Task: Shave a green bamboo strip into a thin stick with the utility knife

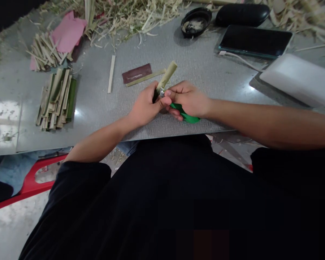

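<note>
Near the table's front edge, my left hand is closed around the lower end of a pale bamboo strip. The strip tilts up and away to the right. My right hand grips a green-handled tool whose short metal part meets the bamboo beside my left thumb. Fingers hide most of the metal, so its exact kind cannot be made out. Just beyond my hands lie a dark red sandpaper piece and a thin bamboo slat. Another pale slat lies farther left.
A bundle of bamboo pieces lies at the left, with smaller sticks and pink paper behind. Shavings line the back. A black bowl, black case, phone and white device occupy the right.
</note>
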Demonstrator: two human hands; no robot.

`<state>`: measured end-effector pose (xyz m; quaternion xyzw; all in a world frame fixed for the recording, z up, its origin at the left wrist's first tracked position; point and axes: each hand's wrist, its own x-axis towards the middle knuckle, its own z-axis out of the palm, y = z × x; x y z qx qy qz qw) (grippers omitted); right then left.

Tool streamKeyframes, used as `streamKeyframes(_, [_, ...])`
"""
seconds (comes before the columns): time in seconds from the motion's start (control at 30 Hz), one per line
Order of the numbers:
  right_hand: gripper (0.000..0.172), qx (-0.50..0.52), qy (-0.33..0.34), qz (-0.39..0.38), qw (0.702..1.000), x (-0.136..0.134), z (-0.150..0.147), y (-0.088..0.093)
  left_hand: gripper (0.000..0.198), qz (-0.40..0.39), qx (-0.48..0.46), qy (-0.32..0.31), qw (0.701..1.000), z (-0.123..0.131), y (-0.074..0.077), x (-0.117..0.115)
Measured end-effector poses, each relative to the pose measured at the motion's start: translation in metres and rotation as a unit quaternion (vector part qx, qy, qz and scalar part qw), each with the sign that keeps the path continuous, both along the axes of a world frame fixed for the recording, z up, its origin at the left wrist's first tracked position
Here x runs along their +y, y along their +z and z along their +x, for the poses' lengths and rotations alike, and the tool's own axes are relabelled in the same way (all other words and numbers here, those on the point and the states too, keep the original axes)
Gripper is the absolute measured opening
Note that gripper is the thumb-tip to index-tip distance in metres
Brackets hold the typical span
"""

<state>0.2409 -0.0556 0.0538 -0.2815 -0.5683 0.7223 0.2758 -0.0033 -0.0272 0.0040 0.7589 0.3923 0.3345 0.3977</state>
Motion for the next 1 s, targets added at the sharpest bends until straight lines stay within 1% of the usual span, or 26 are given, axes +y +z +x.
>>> streamKeyframes(0.13, [0.072,0.0,0.058,-0.021,0.998,0.005,0.0,-0.003,0.093,0.006,-0.04,-0.026,0.999,-0.002,-0.019,0.01])
streamKeyframes(0.2, [0.071,0.004,0.065,-0.021,0.998,0.007,0.002,-0.004,0.091,0.002,-0.048,-0.027,0.998,-0.002,-0.022,0.01])
streamKeyframes(0.27, [0.07,0.005,0.059,-0.014,0.998,0.008,0.002,-0.006,0.091,0.002,-0.04,-0.016,0.999,-0.002,-0.02,0.005])
streamKeyframes(0.33, [0.069,0.008,0.05,-0.004,0.999,0.006,0.003,-0.006,0.093,0.002,-0.021,-0.005,1.0,0.0,-0.013,-0.001])
streamKeyframes(0.4, [0.067,0.01,0.027,0.006,1.0,0.003,0.002,-0.005,0.096,0.002,-0.006,0.001,1.0,0.001,-0.008,-0.005])
streamKeyframes(0.47, [0.067,0.006,-0.004,0.013,1.0,0.0,0.002,-0.003,0.098,-0.004,0.0,-0.003,1.0,0.001,-0.007,-0.003])
streamKeyframes(0.53, [0.069,-0.009,-0.02,0.013,1.0,-0.001,0.002,0.0,0.098,-0.014,0.001,-0.009,1.0,0.001,-0.008,0.001])
streamKeyframes(0.63, [0.071,-0.034,0.011,-0.005,0.999,0.0,0.003,0.002,0.101,-0.018,0.003,-0.016,1.0,-0.002,-0.015,0.009])
streamKeyframes(0.7, [0.066,-0.037,0.037,-0.018,0.998,0.001,0.005,0.003,0.106,-0.015,-0.006,-0.023,1.0,-0.003,-0.019,0.015])
streamKeyframes(0.8, [0.063,-0.035,0.052,-0.028,0.998,0.004,0.005,0.001,0.109,-0.023,-0.027,-0.049,0.998,-0.002,-0.025,0.019])
streamKeyframes(0.83, [0.064,-0.035,0.053,-0.029,0.998,0.005,0.004,0.001,0.108,-0.026,-0.032,-0.051,0.998,-0.002,-0.025,0.018])
streamKeyframes(0.9, [0.067,-0.034,0.052,-0.023,0.998,0.006,0.003,-0.002,0.1,-0.019,-0.044,-0.026,0.999,0.0,-0.023,0.014])
streamKeyframes(0.93, [0.068,-0.028,0.044,-0.015,0.999,0.006,0.002,-0.003,0.098,-0.012,-0.045,-0.013,0.999,0.0,-0.021,0.011])
streamKeyframes(1.0, [0.068,-0.01,0.02,0.004,1.0,0.005,0.001,-0.004,0.098,-0.008,-0.036,-0.009,0.999,0.002,-0.015,0.005])
